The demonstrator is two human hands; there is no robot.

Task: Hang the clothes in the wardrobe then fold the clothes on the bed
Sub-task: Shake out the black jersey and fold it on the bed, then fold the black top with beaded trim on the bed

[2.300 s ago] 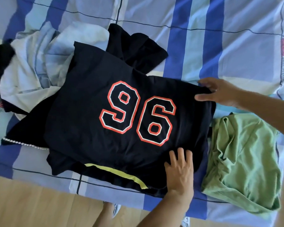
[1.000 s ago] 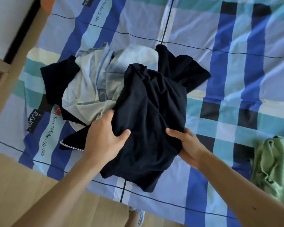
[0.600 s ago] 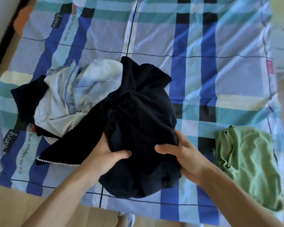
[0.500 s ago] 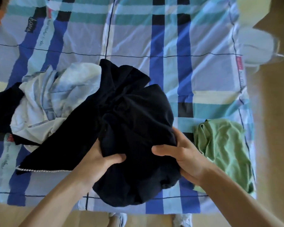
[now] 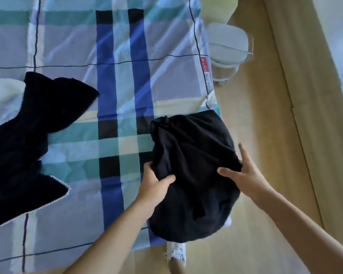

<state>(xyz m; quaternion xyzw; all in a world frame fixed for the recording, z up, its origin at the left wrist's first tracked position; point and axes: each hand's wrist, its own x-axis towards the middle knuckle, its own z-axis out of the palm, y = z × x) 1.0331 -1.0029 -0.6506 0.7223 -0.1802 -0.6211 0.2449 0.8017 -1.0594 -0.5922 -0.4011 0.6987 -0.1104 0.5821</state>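
Across most of the view, a bed [image 5: 67, 46] under a checked sheet of blue, teal, lilac and cream. Along the right side and the bottom, a pale wooden floor [image 5: 265, 155].

On the sheet's left part, a sprawled black garment with a white beaded trim [image 5: 18, 155], unfolded and well apart from both hands. At the bed's near right corner, a black cloth bundle [image 5: 194, 147], gathered into a rounded, creased lump rather than a flat fold. Partly over the sheet, partly overhanging the edge above the floor.

Beside the bed's right edge, a white rounded object [image 5: 228, 42], too unclear to name. At the far left, touching the trimmed garment, a crumpled pale white-and-blue garment [image 5: 2, 91], cut off by the frame.

Left grip [image 5: 156, 183] clamped on the bundle's left side, thumb over the cloth, fingers tucked beneath. Right grip [image 5: 244, 173] closed on the bundle's right edge, thumb pressed on top, fingers behind and under the cloth. Below the bundle, a white shoe [image 5: 177, 252] on the floor.

Judging from this: folding stage under way. Hanging stage impossible to check, with no wardrobe or hanger in view. One dark piece in hand at the corner, probably needing squaring up before counting as folded. At least two garments loose on the bed, so a good share of the folding ahead.
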